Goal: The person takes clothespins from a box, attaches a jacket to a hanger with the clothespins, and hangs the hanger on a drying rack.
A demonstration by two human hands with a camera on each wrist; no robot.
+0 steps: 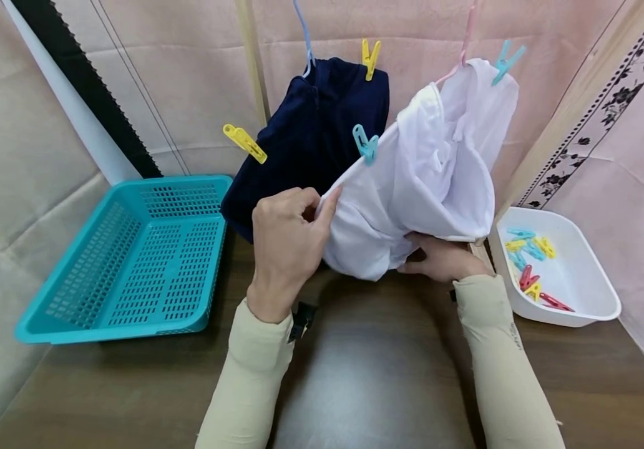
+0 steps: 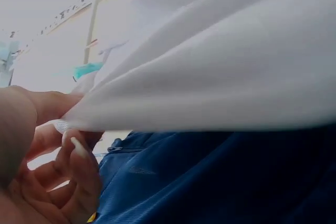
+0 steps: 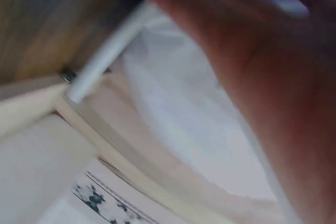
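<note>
A white garment point(image 1: 378, 212) hangs from a pink hanger point(image 1: 464, 43) with light-blue clothespins point(image 1: 365, 144) at its top edge. My left hand point(image 1: 288, 243) pinches its left edge between thumb and fingers; the left wrist view shows the cloth point(image 2: 210, 87) stretched away from that grip. Low at the garment's bottom edge, my right hand point(image 1: 445, 257) holds the cloth, its fingers partly hidden behind the folds and blurred in the right wrist view. Behind my left hand hangs a navy garment point(image 1: 305, 131) with a zipper point(image 2: 118, 149), on a blue hanger point(image 1: 305, 31) with yellow clothespins point(image 1: 245, 143).
A turquoise perforated basket point(image 1: 122, 333) stands at left on the brown table point(image 1: 372, 374). At right, a white tub point(image 1: 591, 274) holds several blue, yellow and red clothespins point(image 1: 535, 249). A wooden post point(image 1: 569, 118) rises beside the tub, and pale cloth walls surround the table.
</note>
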